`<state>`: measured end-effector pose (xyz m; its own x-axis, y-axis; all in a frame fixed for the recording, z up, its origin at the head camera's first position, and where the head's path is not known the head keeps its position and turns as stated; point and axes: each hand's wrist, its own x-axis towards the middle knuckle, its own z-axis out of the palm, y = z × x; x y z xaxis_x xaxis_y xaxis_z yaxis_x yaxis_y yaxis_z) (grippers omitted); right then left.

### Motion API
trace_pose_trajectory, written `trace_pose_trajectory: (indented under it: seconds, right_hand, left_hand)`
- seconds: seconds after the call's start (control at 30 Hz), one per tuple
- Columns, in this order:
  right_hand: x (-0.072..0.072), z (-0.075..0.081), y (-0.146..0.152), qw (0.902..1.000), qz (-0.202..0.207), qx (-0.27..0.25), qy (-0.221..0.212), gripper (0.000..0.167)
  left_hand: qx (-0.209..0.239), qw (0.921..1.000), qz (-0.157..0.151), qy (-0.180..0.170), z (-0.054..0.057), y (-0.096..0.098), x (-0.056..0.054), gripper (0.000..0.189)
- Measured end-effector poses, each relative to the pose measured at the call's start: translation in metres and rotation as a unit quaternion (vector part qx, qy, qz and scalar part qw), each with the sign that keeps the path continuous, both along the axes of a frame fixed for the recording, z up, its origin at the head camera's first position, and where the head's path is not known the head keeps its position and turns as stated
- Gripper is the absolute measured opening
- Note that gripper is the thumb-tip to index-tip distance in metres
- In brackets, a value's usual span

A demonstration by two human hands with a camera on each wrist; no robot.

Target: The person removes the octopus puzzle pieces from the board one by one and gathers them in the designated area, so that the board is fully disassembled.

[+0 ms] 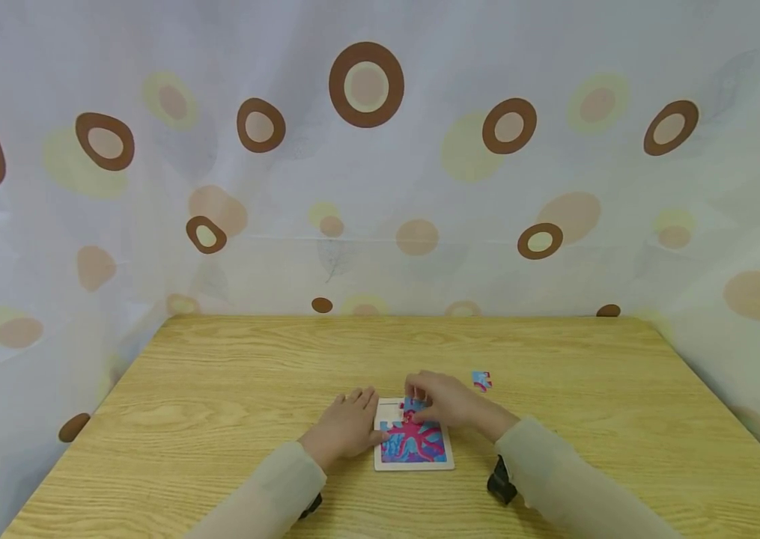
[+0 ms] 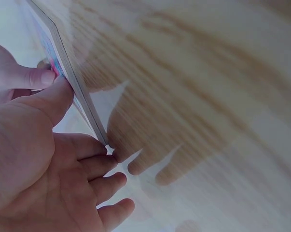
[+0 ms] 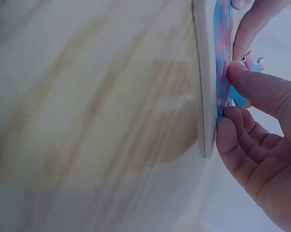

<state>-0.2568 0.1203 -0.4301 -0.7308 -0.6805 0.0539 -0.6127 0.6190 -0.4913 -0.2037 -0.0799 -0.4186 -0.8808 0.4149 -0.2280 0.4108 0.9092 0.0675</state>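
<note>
- White cloth patterned with brown rings (image 1: 150, 202) hung from the far left round to the far right; a wood-grained table (image 1: 184, 419) stood in front of it.
- Left sleeve (image 1: 265, 494), pale, reached in from below; a dark object (image 1: 312, 507) showed under its cuff.
- Left hand (image 1: 346, 427) lay against the left side of the puzzle board; its four fingers were straight and slightly spread, with tips at or near the board's edge; its thumb rested on the picture.
- Next came the puzzle board (image 1: 415, 467), flat on the table between the two hands; it had a white frame and a pink octopus on blue; its upper left part was bare white.
- At the board's upper part, a pink and blue piece (image 3: 251, 60) stood tilted up from the surface, between the right thumb and fingers.
- Right hand (image 1: 447, 400) pinched that piece, its fingers bent and its thumb low over the picture.
- Farther right, a loose piece (image 1: 481, 381), blue and pink, lay on the table, apart from the board and near the right hand.
- Right sleeve (image 1: 575, 479), also pale, ended the row; a black device (image 1: 502, 483) showed beneath its cuff.
</note>
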Motion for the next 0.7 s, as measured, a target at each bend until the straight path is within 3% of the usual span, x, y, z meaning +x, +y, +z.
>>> trace_pose_trajectory:
  seconds: [0.23,0.57,0.7]
  right_hand:
    - [-0.007,-0.001,0.005,0.9924,-0.033,-0.056,-0.104,0.002]
    - [-0.009,0.007,0.01,0.972,-0.041,-0.125,-0.195,0.009]
    - [-0.01,0.011,0.02,0.9596,-0.049,-0.159,-0.227,0.009]
  left_hand:
    - [0.005,1.0,-0.003,0.006,0.0,0.0,0.0,0.07]
    - [0.001,1.0,-0.001,0.008,-0.001,0.001,-0.002,0.071]
    - [-0.003,1.0,-0.003,0.009,0.001,0.002,-0.001,0.07]
